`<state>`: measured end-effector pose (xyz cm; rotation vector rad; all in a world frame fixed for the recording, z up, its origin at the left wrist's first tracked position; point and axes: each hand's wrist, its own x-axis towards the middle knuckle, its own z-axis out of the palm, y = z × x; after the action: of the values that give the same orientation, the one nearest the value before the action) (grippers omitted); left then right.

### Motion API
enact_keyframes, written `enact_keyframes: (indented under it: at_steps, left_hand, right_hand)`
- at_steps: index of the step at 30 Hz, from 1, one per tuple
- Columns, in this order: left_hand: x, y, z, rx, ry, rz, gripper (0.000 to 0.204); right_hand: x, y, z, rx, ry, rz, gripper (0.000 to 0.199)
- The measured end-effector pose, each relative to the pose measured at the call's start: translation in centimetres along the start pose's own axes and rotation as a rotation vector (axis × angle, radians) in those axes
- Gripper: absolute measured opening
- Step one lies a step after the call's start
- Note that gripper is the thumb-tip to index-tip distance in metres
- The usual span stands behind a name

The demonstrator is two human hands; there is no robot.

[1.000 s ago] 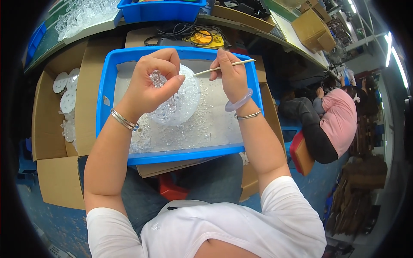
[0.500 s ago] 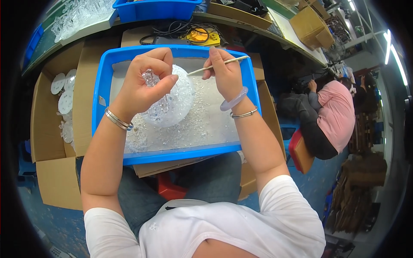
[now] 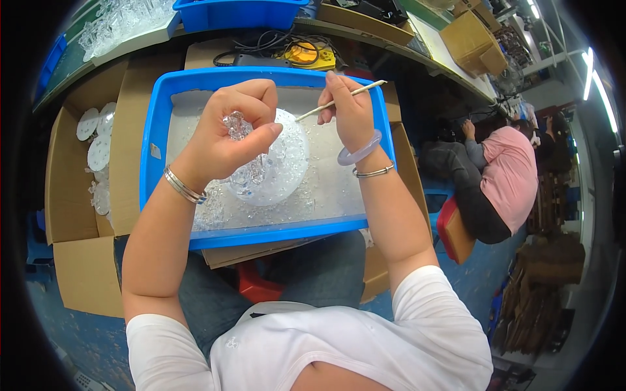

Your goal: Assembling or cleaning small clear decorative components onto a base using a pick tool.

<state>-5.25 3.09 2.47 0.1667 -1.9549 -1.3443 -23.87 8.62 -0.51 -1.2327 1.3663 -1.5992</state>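
Note:
Over a blue tray [image 3: 287, 236], my left hand [image 3: 228, 146] is closed around a clear, faceted piece [image 3: 236, 124], with its thumb and forefinger close together. More clear pieces hang or lie just below that hand; its fingers hide part of them. My right hand [image 3: 352, 120] pinches a thin pale stick [image 3: 370, 88] like a pencil, its lower tip pointing left and down at a round white plate [image 3: 293, 153]. Small clear bits are scattered on the plate and across the tray's lining [image 3: 332, 189]. The plate lies partly behind my left hand.
An open cardboard box [image 3: 68, 202] at the left holds white discs [image 3: 99, 155]. Beyond the tray are black cables [image 3: 261, 49], a yellow device [image 3: 313, 57] and a bench with a blue bin [image 3: 238, 16]. A person in pink [image 3: 508, 169] sits at the right.
My left hand has moved a little to the right with the clear piece. My right hand and stick have also shifted slightly right. The white plate now sits farther right and nearer.

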Motion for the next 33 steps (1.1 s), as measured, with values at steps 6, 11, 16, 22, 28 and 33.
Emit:
enact_keyframes:
  at_steps: [6,11,16,22,28,33]
  left_hand:
    - [0.2,-0.23,-0.45,0.065,0.04,0.062,0.019]
    - [0.07,-0.35,-0.41,0.081,0.04,0.066,0.019]
    - [-0.02,-0.34,-0.28,-0.032,0.048,0.033,0.018]
    - [0.02,-0.63,-0.5,0.025,0.064,0.051,0.014]
    - [0.05,-0.59,-0.4,0.039,0.073,0.053,0.016]
    - [-0.01,-0.5,-0.18,0.063,0.057,0.092,0.018]
  right_hand:
    - [0.0,-0.18,0.12,0.07,0.036,-0.033,0.036]
    - [-0.11,-0.05,0.29,0.023,0.017,-0.035,0.037]
    - [-0.07,0.02,0.6,0.002,0.059,-0.05,0.037]
    - [-0.21,-0.08,0.23,-0.014,-0.016,-0.035,0.037]
    - [-0.08,0.11,0.17,0.016,0.018,-0.043,0.036]
    - [-0.06,0.25,0.66,0.017,0.063,-0.067,0.036]
